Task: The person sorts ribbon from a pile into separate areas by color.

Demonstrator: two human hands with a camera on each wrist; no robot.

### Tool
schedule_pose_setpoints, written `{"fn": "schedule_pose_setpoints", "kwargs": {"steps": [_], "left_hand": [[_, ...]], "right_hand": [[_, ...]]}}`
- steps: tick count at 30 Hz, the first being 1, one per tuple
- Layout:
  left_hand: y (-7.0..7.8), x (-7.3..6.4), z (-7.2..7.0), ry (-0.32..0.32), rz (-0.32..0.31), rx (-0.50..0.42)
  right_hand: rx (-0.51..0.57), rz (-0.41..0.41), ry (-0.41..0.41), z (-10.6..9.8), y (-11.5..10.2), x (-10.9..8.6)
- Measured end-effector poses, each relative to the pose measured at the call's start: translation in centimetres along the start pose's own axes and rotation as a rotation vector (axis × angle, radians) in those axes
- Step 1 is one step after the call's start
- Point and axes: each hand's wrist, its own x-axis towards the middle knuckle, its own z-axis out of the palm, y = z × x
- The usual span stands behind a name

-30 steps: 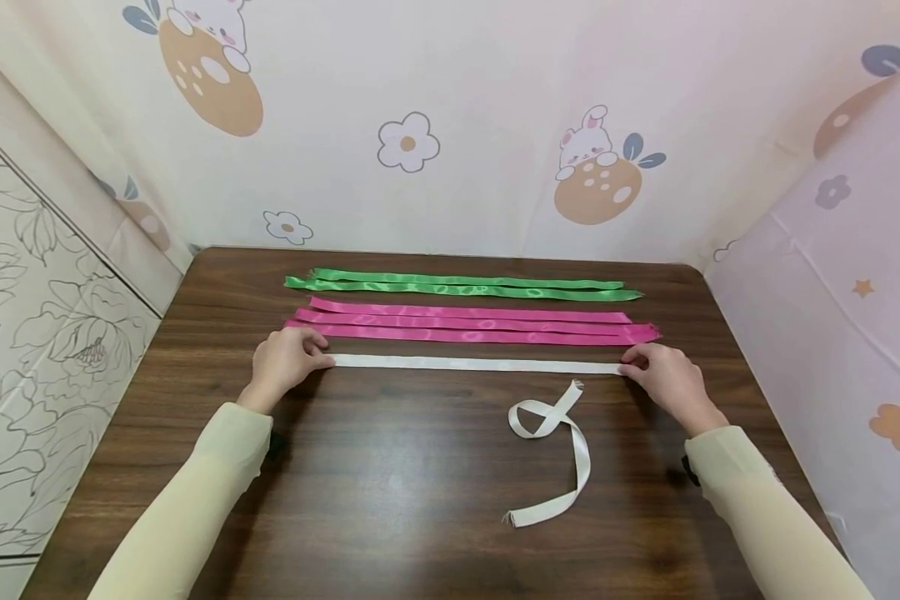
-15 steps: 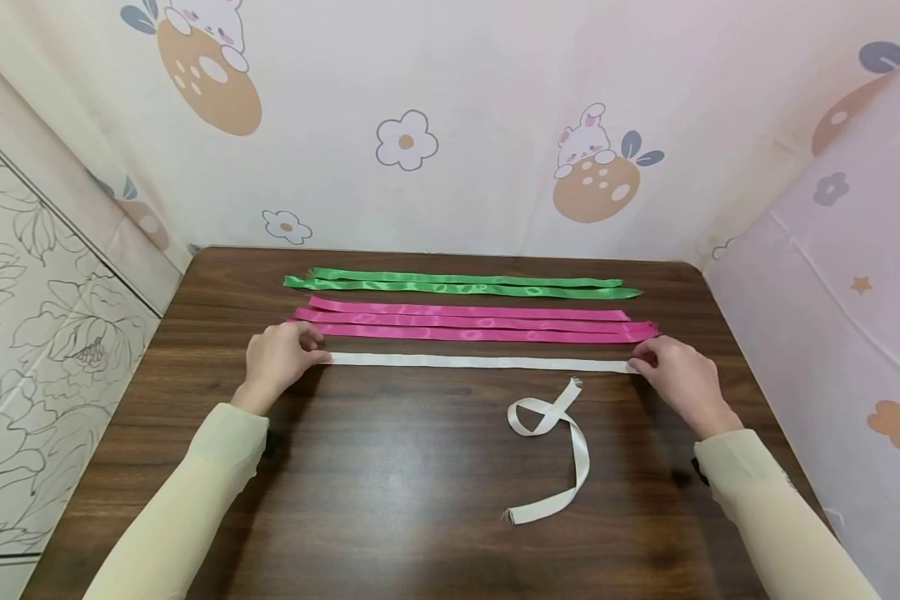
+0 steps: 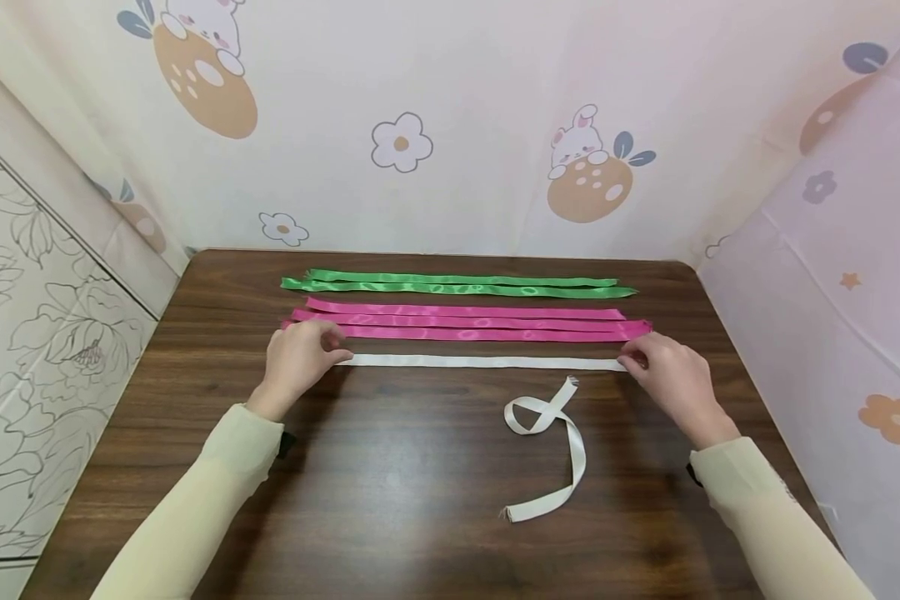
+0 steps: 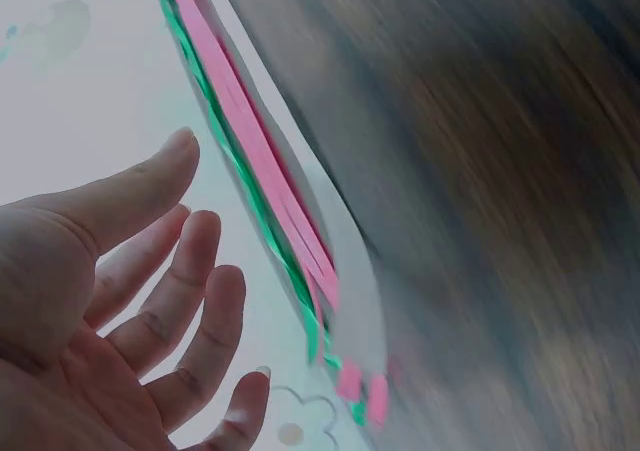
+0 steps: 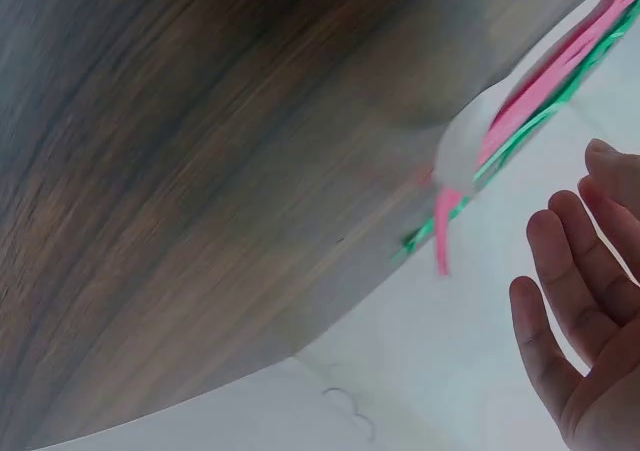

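A white ribbon (image 3: 487,362) stretches straight across the dark table, with a hand at each end. My left hand (image 3: 300,360) covers its left end; in the left wrist view the thumb and fingers stand apart, with the ribbon lying beyond them. At the right end is my right hand (image 3: 669,375), its fingers relaxed and spread from the thumb in the right wrist view. Both wrist views are blurred around the ribbon's ends. Just beyond the white strip lie several pink ribbons (image 3: 487,322), and behind those are green ribbons (image 3: 457,287). All run side by side.
Another white ribbon (image 3: 576,454) lies looped and curved on the table (image 3: 390,500), nearer the front. A printed curtain (image 3: 480,167) hangs behind the table's back edge, and a floral panel (image 3: 30,375) stands at the left.
Both hands first spread slightly outward along the white ribbon, then came inward. My left hand is now farther right. The pink, green and looped white ribbons stay in place.
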Motion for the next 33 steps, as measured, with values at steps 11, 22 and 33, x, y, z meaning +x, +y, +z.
{"fn": "schedule_pose_setpoints", "kwargs": {"steps": [11,22,33], "left_hand": [[5.0,-0.2,2.5,-0.025,0.116,-0.06],[10.9,-0.5,4.9,-0.089,0.208,-0.111],[15.7,-0.9,8.1,-0.122,0.273,-0.116]], "right_hand": [[-0.011,-0.101,0.06,0.8,-2.8,-1.1],[0.055,-0.211,0.084,1.9,-5.6,-1.5],[0.131,-0.259,-0.004,2.7,-7.7,-1.3]]}}
